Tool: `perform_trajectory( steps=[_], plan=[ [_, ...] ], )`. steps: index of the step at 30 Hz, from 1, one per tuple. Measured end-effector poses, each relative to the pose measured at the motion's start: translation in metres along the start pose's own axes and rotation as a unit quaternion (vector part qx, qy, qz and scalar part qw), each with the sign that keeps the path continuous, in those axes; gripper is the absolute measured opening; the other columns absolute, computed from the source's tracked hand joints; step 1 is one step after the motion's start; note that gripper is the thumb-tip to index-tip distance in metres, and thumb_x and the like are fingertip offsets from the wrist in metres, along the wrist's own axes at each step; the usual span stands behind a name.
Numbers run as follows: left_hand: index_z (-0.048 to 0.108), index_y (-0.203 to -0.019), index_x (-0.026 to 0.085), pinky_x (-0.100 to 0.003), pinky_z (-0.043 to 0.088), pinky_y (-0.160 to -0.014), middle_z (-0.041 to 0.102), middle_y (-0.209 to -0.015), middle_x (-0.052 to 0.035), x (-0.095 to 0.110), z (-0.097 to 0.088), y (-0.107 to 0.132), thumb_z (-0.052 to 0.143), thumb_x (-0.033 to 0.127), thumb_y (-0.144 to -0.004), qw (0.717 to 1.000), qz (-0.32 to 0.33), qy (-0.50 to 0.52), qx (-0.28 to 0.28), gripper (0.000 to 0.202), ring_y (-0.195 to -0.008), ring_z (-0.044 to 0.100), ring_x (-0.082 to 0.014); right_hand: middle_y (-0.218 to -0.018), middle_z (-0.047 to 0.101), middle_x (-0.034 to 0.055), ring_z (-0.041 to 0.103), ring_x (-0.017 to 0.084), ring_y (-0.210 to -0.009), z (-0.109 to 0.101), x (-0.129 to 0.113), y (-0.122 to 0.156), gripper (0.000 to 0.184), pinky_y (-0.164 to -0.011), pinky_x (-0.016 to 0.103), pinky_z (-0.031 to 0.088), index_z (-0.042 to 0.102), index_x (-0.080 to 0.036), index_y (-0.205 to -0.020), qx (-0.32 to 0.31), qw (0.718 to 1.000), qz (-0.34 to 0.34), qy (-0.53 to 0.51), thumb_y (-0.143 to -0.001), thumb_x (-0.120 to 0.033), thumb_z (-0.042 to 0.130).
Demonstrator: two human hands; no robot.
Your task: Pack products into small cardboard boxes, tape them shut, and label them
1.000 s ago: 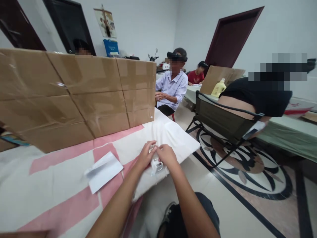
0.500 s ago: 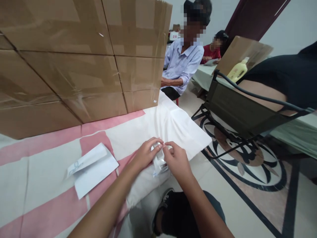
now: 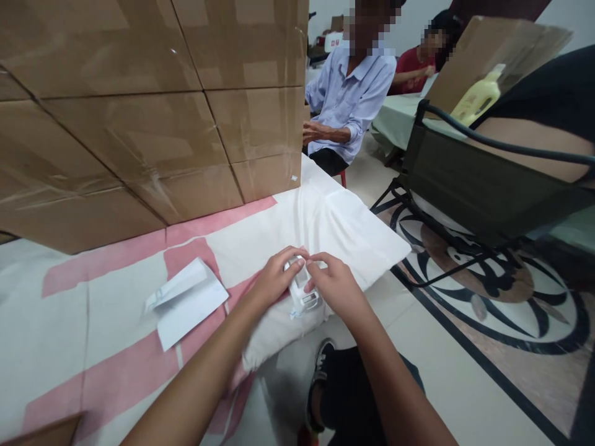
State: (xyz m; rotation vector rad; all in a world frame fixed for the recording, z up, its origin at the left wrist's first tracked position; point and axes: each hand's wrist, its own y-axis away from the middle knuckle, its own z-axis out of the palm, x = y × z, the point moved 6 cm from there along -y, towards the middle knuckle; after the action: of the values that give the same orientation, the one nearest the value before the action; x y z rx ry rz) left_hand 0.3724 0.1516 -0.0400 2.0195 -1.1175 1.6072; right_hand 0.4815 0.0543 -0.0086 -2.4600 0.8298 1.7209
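Observation:
Both my hands meet over a small white plastic object (image 3: 303,292) that rests on the white-and-pink cloth (image 3: 325,229) near the table's front edge. My left hand (image 3: 274,280) curls its fingers round the object's left side. My right hand (image 3: 335,286) pinches its top right end with bent fingers. What the object is stays hard to make out; part of it is covered by my fingers. A folded white paper (image 3: 188,300) lies on the cloth to the left of my left hand.
A wall of taped cardboard boxes (image 3: 153,105) stands across the back of the table. To the right, a person sits in a dark folding chair (image 3: 483,186). Behind, a person in a light shirt (image 3: 356,99) sits. A yellow bottle (image 3: 476,96) stands on a far table.
The view has dipped and drawn closer to the table. My hands have stayed together on the white object, with the fingers shifting slightly on it.

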Motion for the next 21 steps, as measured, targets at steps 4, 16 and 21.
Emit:
perform_trajectory(
  steps=[4, 16, 21],
  plan=[
    [0.07, -0.11, 0.02, -0.036, 0.045, -0.107, 0.071, -0.116, -0.0063, 0.0026, 0.0003, -0.0007, 0.05, 0.046, -0.101, 1.0, 0.001, -0.005, -0.001, 0.033, -0.116, 0.064, -0.0245, -0.065, 0.074, -0.0004, 0.067, 0.019, -0.066, -0.0022, 0.0009, -0.0013, 0.027, -0.062, 0.027, 0.045, 0.069, -0.022, -0.109, -0.018, 1.0, 0.003, -0.007, -0.094, -0.04, 0.055],
    [0.069, -0.109, 0.019, -0.038, 0.044, -0.11, 0.07, -0.118, -0.0073, 0.0069, 0.0, 0.0007, 0.051, 0.045, -0.101, 1.0, -0.007, 0.001, 0.001, 0.033, -0.118, 0.063, -0.0257, -0.071, 0.075, 0.0006, 0.059, 0.017, -0.058, -0.0027, 0.0036, 0.0036, 0.032, -0.053, 0.028, 0.038, 0.068, -0.024, -0.107, -0.042, 0.998, -0.02, -0.04, -0.093, -0.049, 0.056],
    [0.069, -0.11, 0.021, -0.037, 0.044, -0.11, 0.07, -0.119, -0.0065, 0.005, -0.0017, 0.0013, 0.051, 0.045, -0.101, 1.0, -0.013, 0.0, 0.004, 0.031, -0.119, 0.063, -0.025, -0.075, 0.073, -0.0004, 0.057, 0.017, -0.062, 0.0012, 0.0001, 0.0054, 0.031, -0.057, 0.029, 0.038, 0.066, -0.024, -0.111, -0.063, 0.997, -0.01, -0.041, -0.095, -0.048, 0.055]
  ],
)
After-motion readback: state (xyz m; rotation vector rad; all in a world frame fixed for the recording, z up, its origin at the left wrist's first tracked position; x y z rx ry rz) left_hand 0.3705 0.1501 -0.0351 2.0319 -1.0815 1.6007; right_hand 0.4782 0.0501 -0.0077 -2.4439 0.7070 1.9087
